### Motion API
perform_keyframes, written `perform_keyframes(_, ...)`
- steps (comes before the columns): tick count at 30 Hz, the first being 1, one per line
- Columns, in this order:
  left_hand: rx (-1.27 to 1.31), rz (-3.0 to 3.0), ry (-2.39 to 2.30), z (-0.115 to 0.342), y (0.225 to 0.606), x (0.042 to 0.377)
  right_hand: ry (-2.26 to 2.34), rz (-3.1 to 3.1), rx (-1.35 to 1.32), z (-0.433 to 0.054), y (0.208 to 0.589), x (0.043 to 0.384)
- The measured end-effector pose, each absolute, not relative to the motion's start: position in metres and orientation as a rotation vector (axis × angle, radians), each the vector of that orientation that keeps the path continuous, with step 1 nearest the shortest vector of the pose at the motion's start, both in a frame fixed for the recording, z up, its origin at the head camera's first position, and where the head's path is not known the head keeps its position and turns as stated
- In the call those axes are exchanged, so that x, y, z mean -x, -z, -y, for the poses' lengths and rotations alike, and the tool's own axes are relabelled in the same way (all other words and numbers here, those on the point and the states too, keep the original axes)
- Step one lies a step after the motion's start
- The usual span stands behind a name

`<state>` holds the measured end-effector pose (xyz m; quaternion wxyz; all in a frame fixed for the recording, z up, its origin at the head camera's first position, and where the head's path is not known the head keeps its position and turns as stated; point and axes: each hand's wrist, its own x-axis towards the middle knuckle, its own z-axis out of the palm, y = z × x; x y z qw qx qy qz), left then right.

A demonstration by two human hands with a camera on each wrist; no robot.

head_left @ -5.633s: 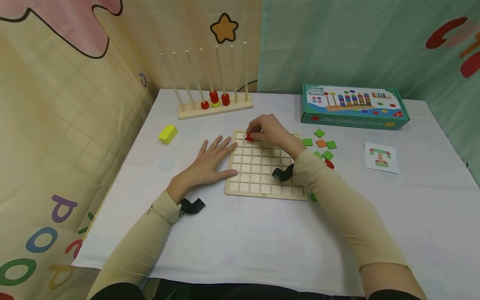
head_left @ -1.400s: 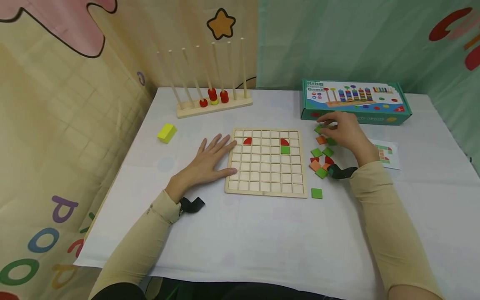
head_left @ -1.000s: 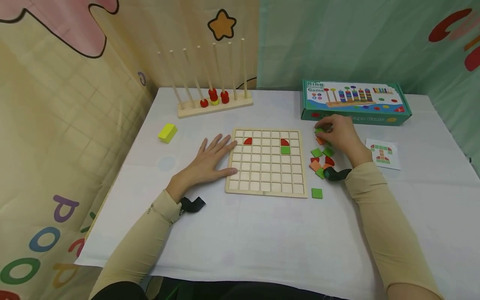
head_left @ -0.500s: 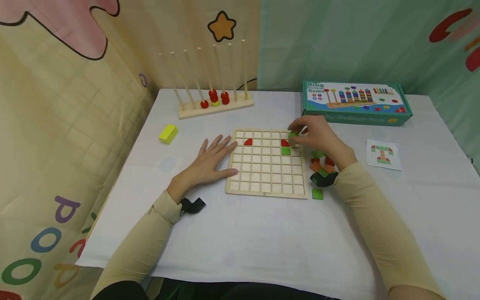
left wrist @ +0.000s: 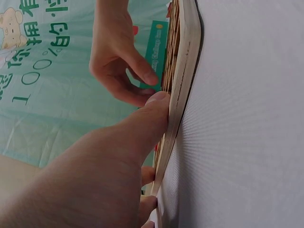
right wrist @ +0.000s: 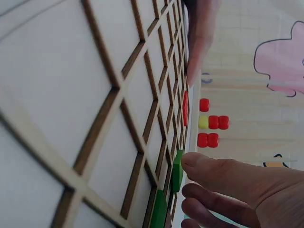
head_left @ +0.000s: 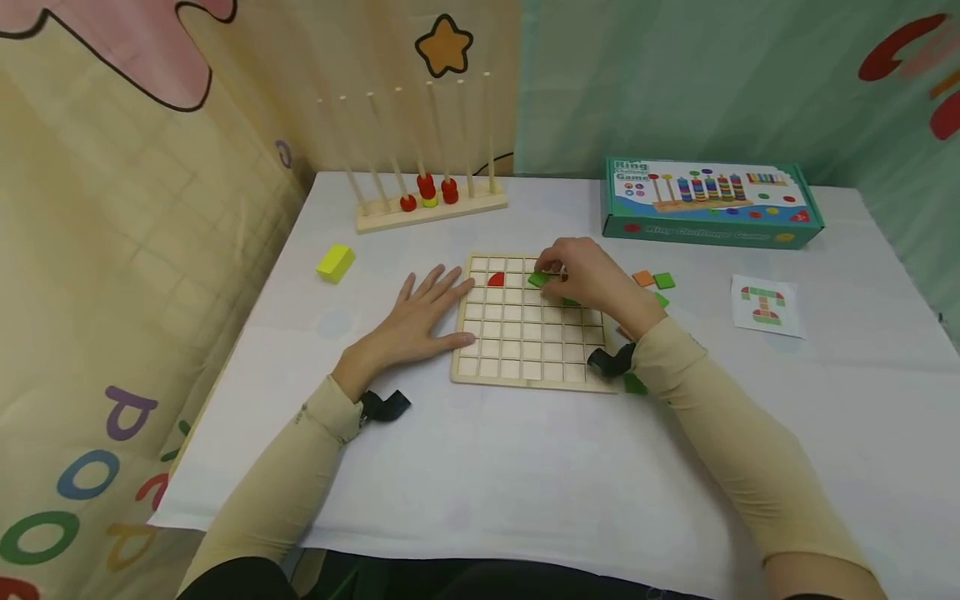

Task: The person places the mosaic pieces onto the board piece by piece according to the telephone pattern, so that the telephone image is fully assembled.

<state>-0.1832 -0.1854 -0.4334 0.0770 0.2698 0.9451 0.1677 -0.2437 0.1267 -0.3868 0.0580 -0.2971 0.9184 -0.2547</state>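
My right hand (head_left: 588,275) pinches a green square tile (head_left: 538,279) tilted over an upper row of the wooden grid board (head_left: 510,373). In the right wrist view the thumb touches that tile (right wrist: 177,172) at the board's surface. A red quarter-round tile (head_left: 496,280) sits in a cell on the upper left. Another green tile (head_left: 570,302) lies in the board, partly covered by the right hand. With fingers spread, my left hand (head_left: 405,329) lies flat on the table, its thumb and fingertips touching the board's left edge.
Loose tiles, among them an orange one (head_left: 642,277) and a green one (head_left: 664,281), lie right of the board, partly behind the right arm. Further right is a pattern card (head_left: 767,292). A green game box (head_left: 712,236), a peg stand (head_left: 431,217) and a yellow block (head_left: 335,262) stand around.
My right hand has picked a green tile from the loose ones and carried it left over the board. Earlier it was placing red pieces and a green tile there. The left hand stays put.
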Motion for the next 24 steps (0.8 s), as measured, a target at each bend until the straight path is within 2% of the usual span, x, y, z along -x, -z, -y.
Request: perform_keyframes(24, -0.806, -2.821, -0.523, 0.186, 0.432, 0.182, 0.676, -2.869, 0.838, -0.111, 0.392, 0.247)
